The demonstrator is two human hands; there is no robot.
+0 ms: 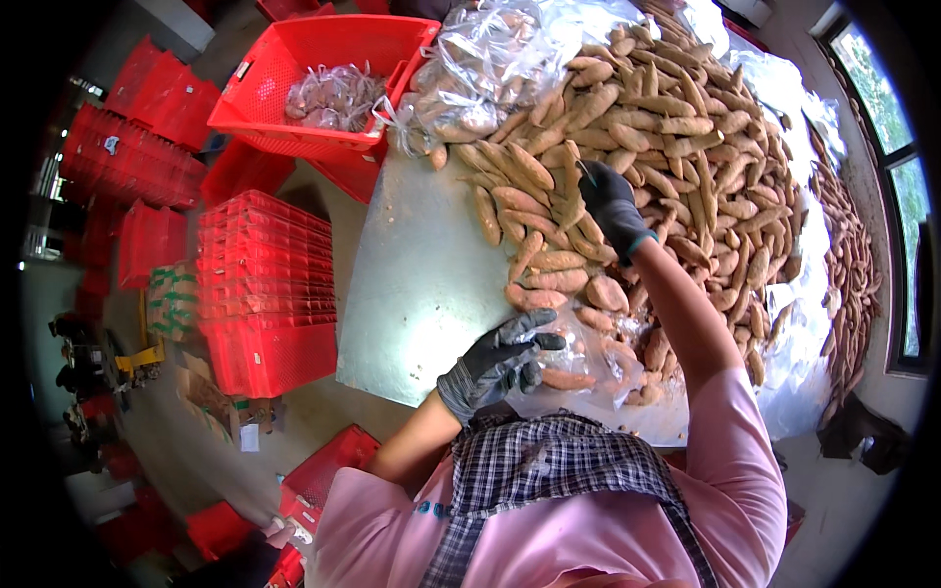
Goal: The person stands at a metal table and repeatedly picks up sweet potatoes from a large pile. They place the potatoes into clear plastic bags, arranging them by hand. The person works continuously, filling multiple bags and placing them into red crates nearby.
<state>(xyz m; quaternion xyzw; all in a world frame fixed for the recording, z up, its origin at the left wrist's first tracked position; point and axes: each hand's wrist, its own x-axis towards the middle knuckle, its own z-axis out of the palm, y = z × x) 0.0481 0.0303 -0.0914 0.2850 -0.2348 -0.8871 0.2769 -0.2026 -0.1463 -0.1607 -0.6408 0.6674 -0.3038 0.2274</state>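
1. Right of the two hands (612, 206), gloved, reaches onto the sweet potatoes (686, 127) heaped across the worktop (412, 235); its fingers curl beside one long tuber (572, 171), though I cannot tell whether they grip it.
2. Left hand (495, 365), gloved, half open, lies beside a clear plastic bag (580, 343); any hold is unclear.

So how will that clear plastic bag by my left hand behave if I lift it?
The clear plastic bag looks floppy, since its thin film lies creased. Its shine suggests it may slip in your gloved left hand. Sweet potatoes show through it, so any inside would probably make it sag.
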